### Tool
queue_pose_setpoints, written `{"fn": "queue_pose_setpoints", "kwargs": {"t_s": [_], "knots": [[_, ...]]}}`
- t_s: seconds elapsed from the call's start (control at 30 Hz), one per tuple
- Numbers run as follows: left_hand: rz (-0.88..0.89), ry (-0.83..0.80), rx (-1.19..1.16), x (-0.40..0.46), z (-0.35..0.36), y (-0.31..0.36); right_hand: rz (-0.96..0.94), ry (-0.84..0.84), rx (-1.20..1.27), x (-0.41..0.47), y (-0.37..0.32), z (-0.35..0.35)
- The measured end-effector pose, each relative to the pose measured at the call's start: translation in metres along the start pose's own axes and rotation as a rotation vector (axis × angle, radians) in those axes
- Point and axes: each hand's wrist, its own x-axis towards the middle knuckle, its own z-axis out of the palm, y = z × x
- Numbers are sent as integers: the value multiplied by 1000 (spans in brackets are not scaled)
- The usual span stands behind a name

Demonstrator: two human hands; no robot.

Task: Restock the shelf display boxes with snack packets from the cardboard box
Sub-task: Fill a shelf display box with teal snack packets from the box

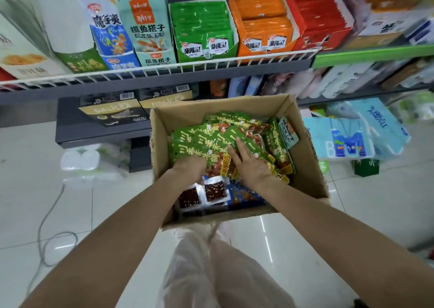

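Note:
An open cardboard box (pixel 303 166) stands on the floor below the shelf, full of green snack packets (pixel 206 141) lying fanned out. My left hand (pixel 190 166) reaches under the near edge of the green stack, fingers curled around it. My right hand (pixel 249 164) lies flat on top of the same packets with straight fingers. Dark red packets (pixel 212 191) and a blue one (pixel 246 196) lie at the box's near end. On the shelf above stand a green display box (pixel 204 30), an orange display box (pixel 265 23) and a red display box (pixel 321 18), each holding packets.
A white wire rail (pixel 164 69) runs along the shelf's front edge. Tall snack bags (pixel 150 23) stand at the left of the shelf. Dark boxes (pixel 110 110) sit on a low shelf; blue tissue packs (pixel 352 138) lie right of the box. A grey cable (pixel 47 225) trails over the tiled floor.

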Motion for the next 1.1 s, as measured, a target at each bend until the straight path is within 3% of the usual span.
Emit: {"fn": "queue_pose_setpoints", "kwargs": {"t_s": [0.1, 0.27, 0.33, 0.43, 0.6, 0.73, 0.83, 0.93, 1.03, 1.1], "knots": [[-21, 77, 52, -7, -7, 0, 14, 28, -2, -4, -5, -2], [-65, 290, 42, -25, -11, 2, -39, 288, -96, -7, -7, -9], [-98, 381, -54, -32, -13, 0, -50, 219, 31, -3, -8, -11], [-131, 467, -160, -37, -18, -4, -28, -95, 363, 5, -17, -5], [-141, 483, -183, -45, -21, -6, -6, -111, -26, 13, -41, 4], [-188, 493, -310, -47, -20, -10, -105, -13, -70, 20, -49, 5], [-185, 513, -379, -51, -20, -7, -171, 46, 78, 18, -43, 4], [-172, 569, -453, -60, -24, -8, -129, 79, 394, 20, -34, -7], [-166, 707, -616, -67, -32, -13, -74, 100, 696, 17, -16, -36], [-166, 817, -712, -72, -44, -16, -5, 204, 853, 8, -4, -63]]}}
